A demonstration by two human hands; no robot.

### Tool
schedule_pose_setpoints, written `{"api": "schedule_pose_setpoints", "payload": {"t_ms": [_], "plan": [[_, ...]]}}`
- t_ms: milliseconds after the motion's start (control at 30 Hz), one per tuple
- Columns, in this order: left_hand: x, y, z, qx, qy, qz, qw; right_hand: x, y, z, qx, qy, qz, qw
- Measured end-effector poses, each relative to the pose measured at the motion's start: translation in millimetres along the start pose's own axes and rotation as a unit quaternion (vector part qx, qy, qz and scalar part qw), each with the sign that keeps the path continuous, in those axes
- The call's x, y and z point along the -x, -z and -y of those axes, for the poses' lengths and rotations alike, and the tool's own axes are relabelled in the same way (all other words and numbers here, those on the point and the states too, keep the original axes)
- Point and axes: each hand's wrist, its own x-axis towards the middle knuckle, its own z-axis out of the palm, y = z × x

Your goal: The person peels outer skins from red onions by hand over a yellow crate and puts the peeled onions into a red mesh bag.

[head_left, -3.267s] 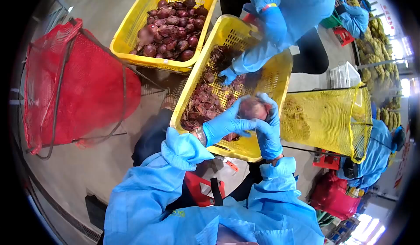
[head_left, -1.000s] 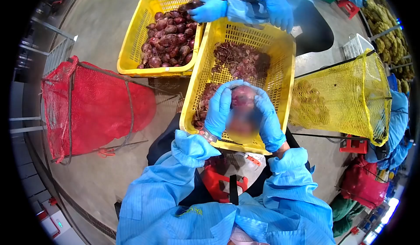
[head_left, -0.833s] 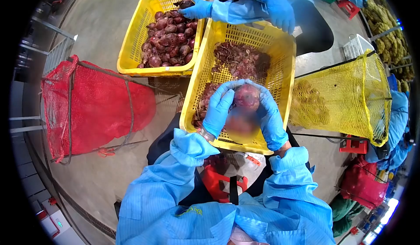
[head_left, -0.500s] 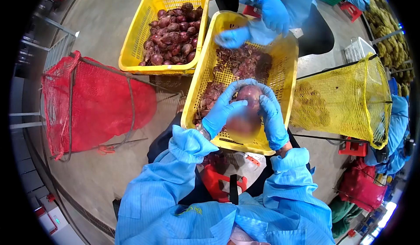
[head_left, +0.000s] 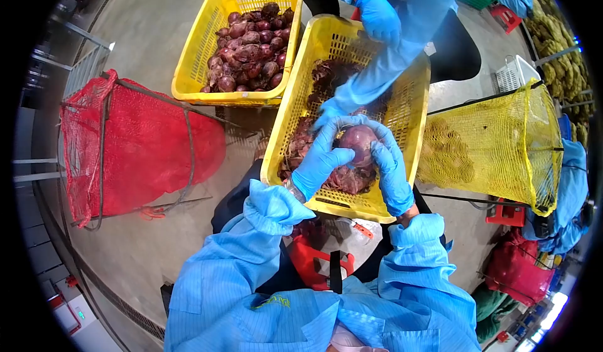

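Note:
A red onion (head_left: pixel 358 144) is held between my two blue-gloved hands, over the near half of a yellow crate (head_left: pixel 275 157). My left hand (head_left: pixel 319 160) curls around its left side. From the right, the fingers and thumb of my right hand (head_left: pixel 391 166) close on it. Loose onion skins (head_left: pixel 348 181) lie in the crate beneath. Just beyond my left fingers, a co-worker's gloved hand (head_left: pixel 331 112) reaches into the same crate, blurred by motion. The co-worker's other gloved hand (head_left: pixel 378 16) hangs above the crate's far end.
A second yellow crate (head_left: pixel 188 69) full of red onions stands at the far left. On the left is a red mesh bag (head_left: pixel 144 154) on a frame; on the right, a yellow mesh bag (head_left: pixel 496 144). A red stool (head_left: pixel 308 261) shows between my knees.
The co-worker's reaching arm has swung across the crate toward my hands. The blurred round shape below my onion is gone, showing the skins there. My hands stay almost in place, still holding the onion.

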Motion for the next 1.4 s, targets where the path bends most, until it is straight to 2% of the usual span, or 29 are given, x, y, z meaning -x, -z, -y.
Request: {"api": "schedule_pose_setpoints", "payload": {"t_ms": [167,200,300,500,600,700,900,1200,1300,1400], "plan": [[-1.6,3.2,4.8,0.001,0.018,0.015,1.0,-0.2,-1.4,4.9,-0.042,-0.034,-0.006,0.999],[-1.4,2.7,5.8,0.005,0.016,0.016,1.0,0.2,-2.0,4.6,-0.016,-0.017,-0.004,1.0],[-1.1,1.2,7.9,-0.013,-0.038,0.024,0.999,1.4,-2.7,4.8,0.033,0.013,0.003,0.999],[-1.6,2.8,7.2,0.076,0.043,0.044,0.995,-0.2,-3.2,8.2,0.012,-0.016,-0.006,1.0],[-1.6,4.2,12.4,0.101,0.033,0.06,0.993,-1.1,1.4,5.8,-0.006,-0.026,-0.01,1.0],[-3.6,5.9,18.4,0.073,-0.002,0.063,0.995,-0.8,5.9,2.5,-0.006,-0.03,0.004,1.0],[-1.2,4.6,15.3,0.064,0.062,0.031,0.996,0.1,5.7,-1.3,-0.03,-0.053,-0.004,0.998],[-0.3,0.2,14.0,0.062,0.012,0.011,0.998,0.6,-0.5,3.8,-0.049,-0.065,-0.009,0.997],[2.4,0.2,8.2,0.079,0.073,-0.003,0.994,0.6,0.7,1.1,-0.047,-0.07,-0.005,0.996],[3.9,2.5,7.2,0.191,0.122,-0.017,0.974,2.0,-3.0,11.9,-0.048,-0.082,0.004,0.995]]}}
